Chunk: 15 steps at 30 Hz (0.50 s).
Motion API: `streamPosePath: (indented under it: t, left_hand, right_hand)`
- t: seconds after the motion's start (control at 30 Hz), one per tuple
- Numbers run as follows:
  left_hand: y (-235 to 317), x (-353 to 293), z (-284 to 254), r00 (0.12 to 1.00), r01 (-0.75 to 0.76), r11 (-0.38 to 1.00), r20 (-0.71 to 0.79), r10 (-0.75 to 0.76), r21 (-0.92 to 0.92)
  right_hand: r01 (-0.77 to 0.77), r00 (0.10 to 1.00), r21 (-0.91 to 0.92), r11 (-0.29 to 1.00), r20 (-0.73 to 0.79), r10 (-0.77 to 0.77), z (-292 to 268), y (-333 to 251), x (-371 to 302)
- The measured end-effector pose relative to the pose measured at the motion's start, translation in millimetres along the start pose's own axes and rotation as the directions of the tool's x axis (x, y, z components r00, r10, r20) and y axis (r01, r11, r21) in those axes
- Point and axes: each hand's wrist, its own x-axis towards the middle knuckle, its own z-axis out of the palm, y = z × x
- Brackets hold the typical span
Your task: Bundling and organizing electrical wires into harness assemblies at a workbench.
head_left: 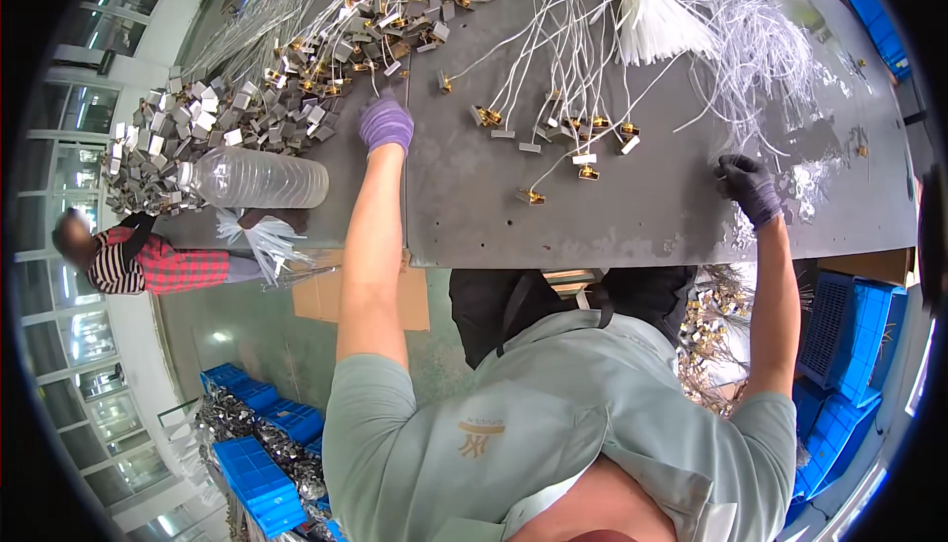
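Note:
My left hand (pixel 386 124), in a purple glove, reaches to the near edge of a heap of small grey metal blocks with brass-coloured fittings and thin wires (pixel 380 34). Its fingertips are blurred, so their grip is unclear. My right hand (pixel 749 190), in a dark glove, is low over the table's right side with its fingers curled in; whatever they hold, if anything, is hidden. Beside it spreads a loose tangle of clear-white strands (pixel 760 58). Between the hands lie several wired blocks (pixel 583 127), their white leads running up to a thick white bundle (pixel 647 19).
A clear plastic bottle (pixel 259 179) lies on its side before a larger pile of blocks (pixel 212 122) at left. The grey table (pixel 474 216) ends close to my waist. Blue crates (pixel 849 330) stand at right, more (pixel 259 483) at lower left. Another person (pixel 148 256) stands at far left.

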Motion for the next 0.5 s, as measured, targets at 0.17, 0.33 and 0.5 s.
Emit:
streamPosePath:
  t: [0.17,0.33,0.5]
  left_hand:
    - [-28.1,-30.4,13.2,0.993,0.036,0.989,0.120,-0.019,-0.144]
    - [-58.2,-59.9,44.4,0.983,-0.012,0.927,-0.173,-0.058,-0.375]
    - [-97.0,-130.0,31.7,0.980,0.175,0.839,0.009,-0.200,-0.516]
  right_hand:
    - [0.237,0.967,0.051,0.970,-0.110,-0.231,34.8,-38.9,-26.6]
    - [0.231,0.954,-0.288,0.930,-0.122,-0.274,37.5,21.3,0.6]
    - [0.153,0.973,0.059,0.987,-0.185,-0.139,54.7,-2.1,-16.9]
